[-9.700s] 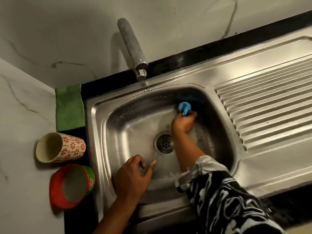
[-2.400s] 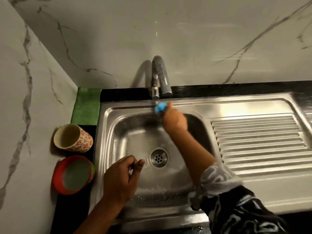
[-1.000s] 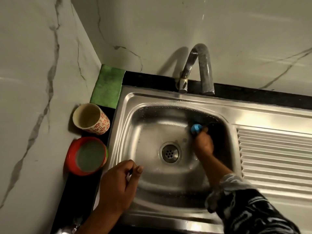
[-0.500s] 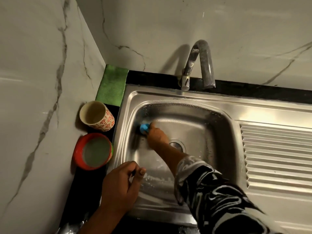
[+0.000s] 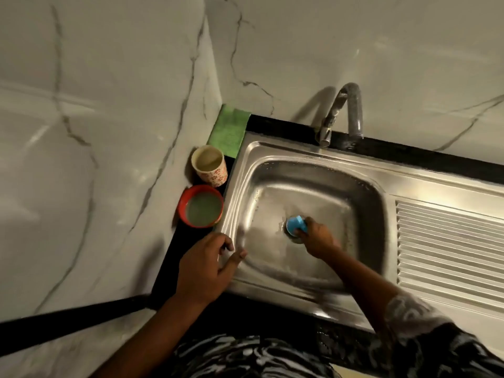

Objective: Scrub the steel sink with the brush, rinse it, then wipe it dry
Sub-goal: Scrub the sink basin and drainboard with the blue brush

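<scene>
— What has been altered in the last half second?

— The brush (image 5: 296, 223) has been carried from the left wall of the basin to the middle of its floor, where it is now set over the drain (image 5: 297, 240). It is clasped in the right hand (image 5: 319, 240), with the fingers wrapped round the blue handle.

— And the other hand?

— The left hand (image 5: 207, 268) is laid on the front left corner of the sink (image 5: 272, 285), as before. Its fingers are loosely curled and nothing can be seen in them.

— What is to be concluded for the task?

— Scrubbing is judged to be under way: the right side, the left wall and now the drain have been covered within a second. No water is seen at the tap (image 5: 354, 110), and the green cloth (image 5: 229, 129) is left folded in the corner – so rinsing and wiping are taken as not yet begun.

— What is held in the containers?

— The red bowl (image 5: 182, 211), just beside the sink's left rim, is filled with a cloudy, pale green liquid. The flowered cup (image 5: 215, 177) is stood upright behind it, close against it; only a pale inside is shown, and whether anything is in it cannot be told. The basin is seen wet and streaked, without standing water.
</scene>
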